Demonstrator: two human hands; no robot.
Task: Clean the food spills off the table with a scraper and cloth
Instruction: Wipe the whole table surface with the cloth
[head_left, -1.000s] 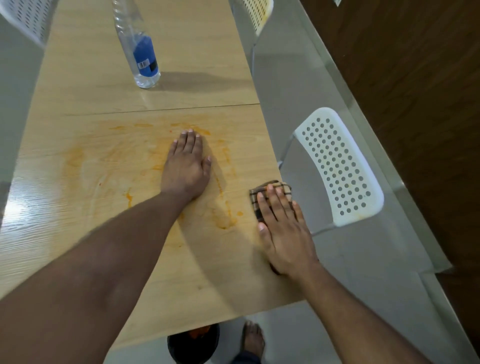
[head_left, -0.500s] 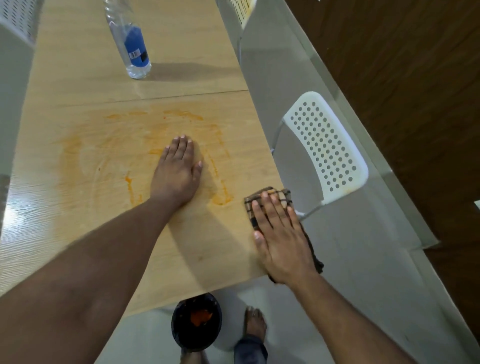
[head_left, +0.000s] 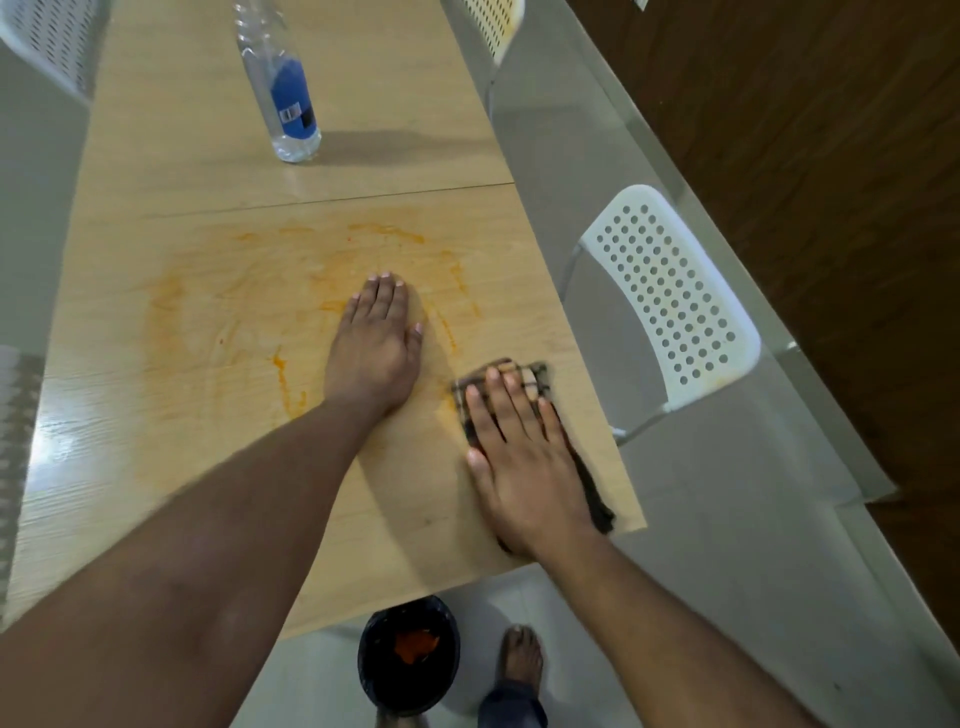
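Note:
Orange food smears (head_left: 280, 374) spread across the light wooden table (head_left: 156, 467), thin and streaky around the middle. My left hand (head_left: 376, 345) lies flat on the table with straight fingers, inside the smeared area. My right hand (head_left: 519, 457) presses flat on a dark checked cloth (head_left: 535, 376) near the table's right edge, fingers straight. Most of the cloth is hidden under that hand; a dark end (head_left: 597, 504) trails toward the near corner. No scraper is in view.
A clear water bottle (head_left: 283, 88) with a blue label stands at the far side. White perforated chairs (head_left: 670, 301) stand to the right and at the far corners. Below the near edge sits a black bin (head_left: 408, 654) with orange scraps, beside a bare foot (head_left: 522, 657).
My right hand with the cloth slid slightly toward the near right corner and back; an orange blob near the cloth is now wiped thinner. My left hand stayed flat in the smeared area.

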